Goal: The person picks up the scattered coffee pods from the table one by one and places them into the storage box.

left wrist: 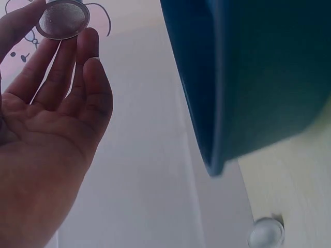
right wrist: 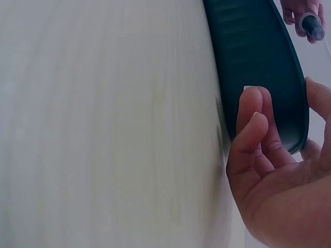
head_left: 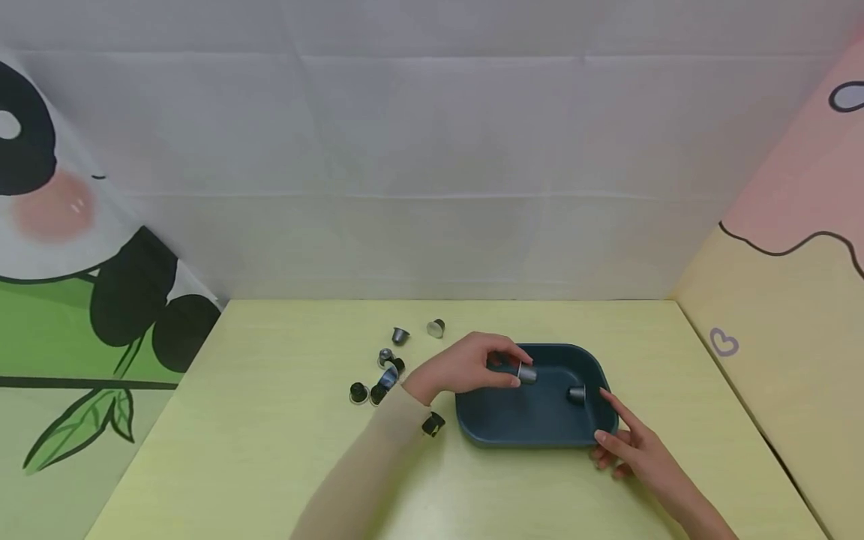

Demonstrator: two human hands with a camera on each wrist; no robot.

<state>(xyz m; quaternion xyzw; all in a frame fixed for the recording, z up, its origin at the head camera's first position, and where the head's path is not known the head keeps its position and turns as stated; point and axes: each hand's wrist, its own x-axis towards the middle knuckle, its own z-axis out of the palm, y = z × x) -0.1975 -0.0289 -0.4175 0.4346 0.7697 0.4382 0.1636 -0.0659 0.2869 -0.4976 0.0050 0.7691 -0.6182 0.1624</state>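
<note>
My left hand pinches a silver coffee capsule between thumb and fingertips over the left-middle part of a dark blue tray. The capsule's round foil lid faces the camera in the left wrist view. Inside the tray, near its right end, a dark grey capsule lies on its side. My right hand grips the tray's right front corner. Its thumb and index finger are at the rim, while the other fingers bend against the outer wall.
Left of the tray, several capsules lie scattered on the pale yellow table, some bunched near a blue one. Behind them are a grey capsule and a light-lidded one. A black capsule sits beside my left forearm.
</note>
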